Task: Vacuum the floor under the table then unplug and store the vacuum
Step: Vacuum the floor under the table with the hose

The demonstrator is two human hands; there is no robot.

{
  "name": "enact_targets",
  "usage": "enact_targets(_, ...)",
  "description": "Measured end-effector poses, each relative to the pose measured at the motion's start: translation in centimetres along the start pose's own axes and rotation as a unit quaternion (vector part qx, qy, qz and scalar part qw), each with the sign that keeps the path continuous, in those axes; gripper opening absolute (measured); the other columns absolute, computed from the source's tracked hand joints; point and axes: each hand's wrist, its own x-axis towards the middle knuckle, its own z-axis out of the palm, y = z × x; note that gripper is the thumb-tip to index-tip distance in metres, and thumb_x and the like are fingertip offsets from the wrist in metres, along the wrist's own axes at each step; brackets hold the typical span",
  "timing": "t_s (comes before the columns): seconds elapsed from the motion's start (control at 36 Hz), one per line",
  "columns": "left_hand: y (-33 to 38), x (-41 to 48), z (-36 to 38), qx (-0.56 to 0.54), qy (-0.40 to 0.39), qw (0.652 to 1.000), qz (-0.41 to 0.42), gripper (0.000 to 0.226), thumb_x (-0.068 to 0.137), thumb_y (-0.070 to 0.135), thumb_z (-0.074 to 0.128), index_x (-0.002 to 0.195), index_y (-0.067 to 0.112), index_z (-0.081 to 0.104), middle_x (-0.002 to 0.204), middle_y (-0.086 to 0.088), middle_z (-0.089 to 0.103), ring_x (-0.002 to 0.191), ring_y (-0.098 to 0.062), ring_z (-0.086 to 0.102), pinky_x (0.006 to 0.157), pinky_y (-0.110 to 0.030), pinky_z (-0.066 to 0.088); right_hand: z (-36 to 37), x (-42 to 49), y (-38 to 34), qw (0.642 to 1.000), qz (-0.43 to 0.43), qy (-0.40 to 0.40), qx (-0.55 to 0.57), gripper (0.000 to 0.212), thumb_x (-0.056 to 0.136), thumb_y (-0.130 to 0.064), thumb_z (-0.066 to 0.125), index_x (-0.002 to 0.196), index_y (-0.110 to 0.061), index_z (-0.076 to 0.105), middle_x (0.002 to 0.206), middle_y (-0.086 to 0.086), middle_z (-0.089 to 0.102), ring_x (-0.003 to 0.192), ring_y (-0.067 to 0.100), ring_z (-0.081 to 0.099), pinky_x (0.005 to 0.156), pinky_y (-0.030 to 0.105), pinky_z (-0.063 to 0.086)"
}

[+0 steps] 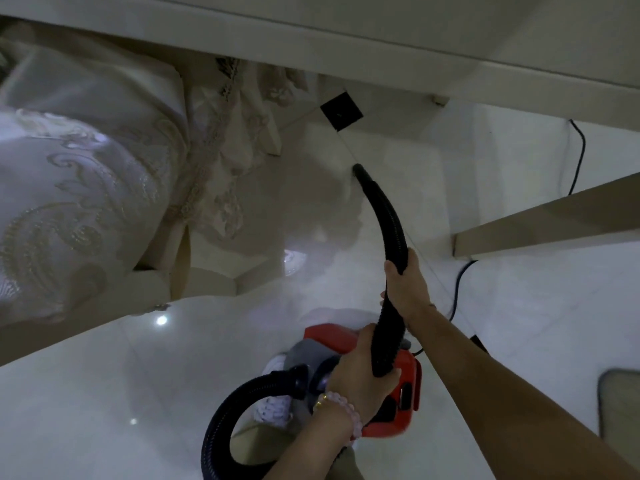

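Hose work under the table: black ribbed flexible vacuum hose [384,216] runs away from the person, long axis from the hands toward the far wall, nozzle tip down on the glossy white tiled floor [173,358] near a small black square floor tile [341,110], below the pale table edge [311,46]. Right hand [405,289] is the forward one, nearer the tip, fingers wrapped closed around the hose mid-length. Left hand [360,368], with a pink bead bracelet [343,410] on the wrist, is closed on the lower hose section just above the red and grey canister vacuum [391,393], which sits on the floor near the person, at the bottom edge of view. Hose loops back behind the canister. Thin black power cord [578,157] trails along the right side of the floor; plug not visible. Embroidered cream curtain fabric [86,168] hangs left of the tip, close but apart. Judgement: still vacuuming; next sweep is steered by the right hand, risk is sucking in the fabric.
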Motion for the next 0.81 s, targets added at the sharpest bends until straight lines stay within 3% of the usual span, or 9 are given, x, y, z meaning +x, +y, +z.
enact_targets(0.08, 0.6, -0.3, 0.2, 0.009, -0.007, 1.000, 0.011, 0.053, 0.089, 0.021, 0.057, 0.135, 0.028, 0.033, 0.101, -0.005, 0.067, 0.090, -0.021, 0.066, 0.068, -0.018, 0.049, -0.7, -0.1, 0.6, 1.000, 0.013, 0.015, 0.011, 0.043, 0.100, -0.022, 0.040, 0.142, -0.012, 0.031, 0.091, 0.013, 0.054, 0.075, 0.031, 0.057, 0.077, 0.055, 0.056)
enact_targets(0.25, 0.3, -1.0, 0.8, 0.029, -0.020, 0.999, 0.001, 0.056, 0.087, 0.023, 0.059, 0.135, 0.031, 0.030, 0.112, -0.001, 0.066, 0.100, -0.019, 0.065, 0.084, -0.027, 0.052, -1.3, -0.8, 1.7, 1.000, 0.005, -0.018, 0.023, 0.037, 0.100, -0.020, 0.041, 0.136, -0.013, 0.037, 0.078, 0.004, 0.052, 0.060, 0.025, 0.055, 0.066, 0.045, 0.055)
enact_targets(0.39, -0.5, -1.6, 1.1, 0.025, -0.018, 0.999, -0.022, 0.061, 0.086, 0.023, 0.058, 0.136, 0.035, 0.026, 0.112, 0.000, 0.065, 0.101, -0.021, 0.065, 0.084, -0.030, 0.054, -0.6, -1.6, 1.5, 0.998, -0.008, -0.057, 0.010, 0.037, 0.101, -0.020, 0.040, 0.138, -0.015, 0.037, 0.078, 0.004, 0.052, 0.058, 0.023, 0.053, 0.051, 0.034, 0.050)
enact_targets(0.5, -1.4, -2.2, 0.6, 0.020, -0.009, 0.999, -0.027, 0.057, 0.086, 0.026, 0.058, 0.135, 0.028, 0.028, 0.101, 0.003, 0.062, 0.089, -0.015, 0.062, 0.071, -0.021, 0.050, 0.5, -2.1, 1.0, 0.996, -0.013, -0.093, -0.004, 0.039, 0.101, -0.020, 0.040, 0.139, -0.015, 0.036, 0.074, 0.003, 0.050, 0.052, 0.019, 0.050, 0.047, 0.030, 0.047)
enact_targets(0.64, -2.6, -3.3, -0.5, 0.004, 0.010, 0.998, -0.054, 0.063, 0.086, 0.029, 0.060, 0.138, 0.029, 0.023, 0.084, 0.016, 0.053, 0.071, -0.003, 0.053, 0.052, -0.004, 0.040, 2.8, -3.1, 0.1, 0.990, -0.039, -0.133, -0.035, 0.040, 0.101, -0.021, 0.040, 0.140, -0.017, 0.035, 0.077, 0.003, 0.052, 0.055, 0.020, 0.052, 0.056, 0.032, 0.049)
enact_targets(0.81, -3.8, -4.5, -1.6, -0.002, 0.054, 0.997, -0.064, 0.059, 0.086, 0.028, 0.062, 0.134, 0.027, 0.027, 0.093, 0.012, 0.056, 0.085, -0.008, 0.060, 0.061, -0.003, 0.041, 4.8, -4.4, -0.7, 0.988, -0.054, -0.138, -0.051, 0.043, 0.101, -0.022, 0.039, 0.142, -0.016, 0.032, 0.088, 0.010, 0.055, 0.072, 0.026, 0.057, 0.077, 0.045, 0.055)
